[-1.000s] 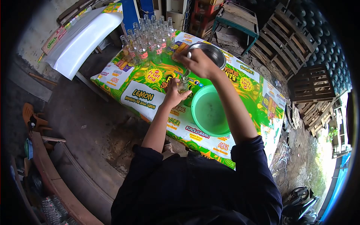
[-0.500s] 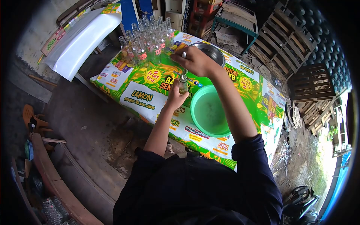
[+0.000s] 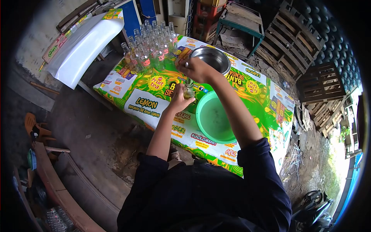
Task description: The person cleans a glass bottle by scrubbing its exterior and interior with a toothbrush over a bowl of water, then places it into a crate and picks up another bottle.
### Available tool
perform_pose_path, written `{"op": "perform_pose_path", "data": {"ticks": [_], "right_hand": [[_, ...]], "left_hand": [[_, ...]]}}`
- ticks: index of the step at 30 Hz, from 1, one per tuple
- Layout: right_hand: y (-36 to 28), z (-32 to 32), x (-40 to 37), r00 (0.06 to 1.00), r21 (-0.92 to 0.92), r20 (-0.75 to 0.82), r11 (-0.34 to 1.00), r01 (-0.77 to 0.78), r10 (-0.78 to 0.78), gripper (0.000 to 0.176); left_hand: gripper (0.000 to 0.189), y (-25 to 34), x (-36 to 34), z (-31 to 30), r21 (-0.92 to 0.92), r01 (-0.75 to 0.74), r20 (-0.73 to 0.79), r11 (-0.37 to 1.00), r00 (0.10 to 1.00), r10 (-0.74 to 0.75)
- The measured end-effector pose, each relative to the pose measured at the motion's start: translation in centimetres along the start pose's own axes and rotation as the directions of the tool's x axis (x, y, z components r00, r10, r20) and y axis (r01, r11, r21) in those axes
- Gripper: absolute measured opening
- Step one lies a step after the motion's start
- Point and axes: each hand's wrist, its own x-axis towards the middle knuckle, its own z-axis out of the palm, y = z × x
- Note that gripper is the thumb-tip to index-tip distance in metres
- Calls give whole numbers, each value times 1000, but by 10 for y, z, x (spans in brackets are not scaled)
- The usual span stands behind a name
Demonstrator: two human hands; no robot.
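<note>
My left arm reaches straight ahead, and my left hand (image 3: 179,100) is wrapped round the lower body of a small glass bottle (image 3: 188,90), clamped on it and keeping it upright on the worktop (image 3: 147,103). My right arm comes in from 5 o'clock, bent at the elbow. My right hand (image 3: 198,69) sits directly above the bottle's mouth, fingers pinched shut on a thin tool (image 3: 187,65). Its shiny top end pokes out above my knuckles; whether its lower end is in the neck I cannot tell. The two hands are stacked close, one over the other, not touching.

From the bottle, a round green plastic basin (image 3: 208,133) sits just beside it at 4 o'clock, holding cloudy liquid. A round steel bowl (image 3: 211,58) lies at 1 o'clock, partly hidden behind my right hand. A tight cluster of clear glass bottles with red labels (image 3: 151,46) stands at 10 o'clock, well apart. The worktop is covered with a glossy printed banner in green, yellow and white. A white rolled sheet (image 3: 83,44) leans off the far left corner, and rough wooden pallets (image 3: 299,36) are stacked at 2 o'clock.
</note>
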Motion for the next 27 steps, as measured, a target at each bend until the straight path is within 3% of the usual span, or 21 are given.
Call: {"op": "perform_pose_path", "data": {"ticks": [3,4,5,6,7,8,9,11,12,15,16,19,20,23,25,27], "right_hand": [[-15,-22,1,999,89,-32,996,20,-17,29],[-15,-22,1,1000,101,-22,995,17,-15,29],[-15,-22,0,1000,113,-11,994,13,-12,29],[-9,-11,2,993,-37,114,999,-39,43,31],[-8,-2,1,994,12,103,999,-37,36,32],[-4,-1,2,994,15,107,999,-38,36,32],[-13,-10,2,993,14,112,999,-36,34,33],[-27,-27,4,999,38,52,999,4,-6,32],[-30,-31,6,999,51,21,998,28,-29,32],[-19,-10,9,984,-117,167,992,-42,61,32],[-14,-6,7,977,-71,188,994,-86,98,32],[-13,-8,11,993,-97,99,994,-57,67,34],[-14,-16,13,998,-4,37,999,-45,45,35],[-15,-15,7,999,-26,-14,999,-38,37,35],[-8,-2,5,997,-94,42,994,-58,62,34],[-4,1,7,999,-92,28,995,-44,47,35]], "left_hand": [[55,-13,2,-3,-62,31,91,998,996,-25],[55,-17,2,-4,-204,87,149,975,987,-57],[56,-20,0,-3,-243,158,198,957,974,-111],[57,-27,0,-1,-277,226,248,934,956,-158],[58,-18,2,-4,-306,291,297,907,934,-199],[58,-9,0,-6,-224,214,242,951,957,-159],[54,-29,-2,6,-242,236,167,941,966,-199],[39,-11,3,1,-264,116,92,958,991,-95],[41,-9,4,2,-225,128,85,966,990,-111],[42,-8,7,8,-130,160,80,978,985,-151],[41,-10,7,10,-113,170,83,979,983,-161],[36,-15,6,13,-111,116,-6,987,993,-117],[36,-18,7,13,-181,116,-9,977,993,-120],[39,-6,7,10,-190,89,-13,978,996,-93],[40,5,6,9,-114,54,-19,992,998,-56],[41,-3,8,12,-202,126,-21,971,991,-133]]}}
